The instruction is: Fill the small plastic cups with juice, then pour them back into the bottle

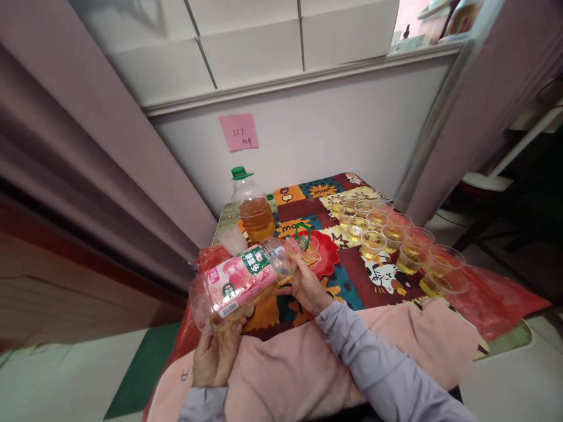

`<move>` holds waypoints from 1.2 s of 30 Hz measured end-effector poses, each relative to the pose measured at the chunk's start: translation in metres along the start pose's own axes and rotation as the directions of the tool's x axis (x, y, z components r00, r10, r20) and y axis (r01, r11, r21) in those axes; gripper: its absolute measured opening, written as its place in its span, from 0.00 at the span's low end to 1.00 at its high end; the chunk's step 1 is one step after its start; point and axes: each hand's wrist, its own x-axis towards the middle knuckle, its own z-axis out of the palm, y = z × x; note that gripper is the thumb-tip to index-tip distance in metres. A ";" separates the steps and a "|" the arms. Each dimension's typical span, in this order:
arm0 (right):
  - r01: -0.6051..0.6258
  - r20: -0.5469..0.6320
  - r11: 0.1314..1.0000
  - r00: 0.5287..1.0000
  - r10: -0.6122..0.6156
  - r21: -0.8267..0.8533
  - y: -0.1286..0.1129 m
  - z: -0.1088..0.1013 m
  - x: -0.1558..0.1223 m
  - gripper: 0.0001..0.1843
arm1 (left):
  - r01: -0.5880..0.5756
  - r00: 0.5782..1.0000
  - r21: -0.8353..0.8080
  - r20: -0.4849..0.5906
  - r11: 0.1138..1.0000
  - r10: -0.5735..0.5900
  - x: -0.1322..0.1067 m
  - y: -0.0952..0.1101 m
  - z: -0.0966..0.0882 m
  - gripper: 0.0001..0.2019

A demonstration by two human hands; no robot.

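Note:
My left hand (215,354) grips the base of a large clear plastic bottle (241,278) with a pink label. The bottle lies tipped almost flat, its mouth toward a small clear cup (311,252) on the table. My right hand (308,287) wraps under the bottle's neck, right beside that cup. A little amber liquid lies in the bottle. A green cap ring (302,234) hangs at its mouth. To the right, several clear cups (396,237) holding amber liquid stand in rows.
A second bottle (253,208) with a green cap, partly filled with amber liquid, stands at the table's far left. An empty cup (232,239) lies near it. A patterned cloth (387,275) covers the table. A pink note (238,131) sticks on the wall. A pink garment (308,363) covers my lap.

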 end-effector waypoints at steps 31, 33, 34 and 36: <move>-0.015 0.005 1.000 1.000 0.015 -0.015 -0.003 0.002 -0.002 0.26 | -0.039 0.974 0.011 -0.224 0.999 0.041 -0.011 0.002 -0.016 0.27; -0.014 0.011 1.000 1.000 0.014 -0.015 -0.003 0.003 -0.002 0.26 | -0.043 0.980 0.003 -0.193 0.999 0.043 -0.011 0.002 -0.016 0.28; -0.013 0.014 1.000 1.000 0.013 -0.016 -0.003 0.002 -0.002 0.26 | -0.043 0.983 0.004 -0.177 0.999 0.043 -0.010 0.001 -0.016 0.28; -0.013 0.015 1.000 1.000 0.013 -0.018 -0.003 0.002 -0.002 0.26 | -0.047 0.984 0.001 -0.171 0.999 0.046 -0.010 0.001 -0.015 0.28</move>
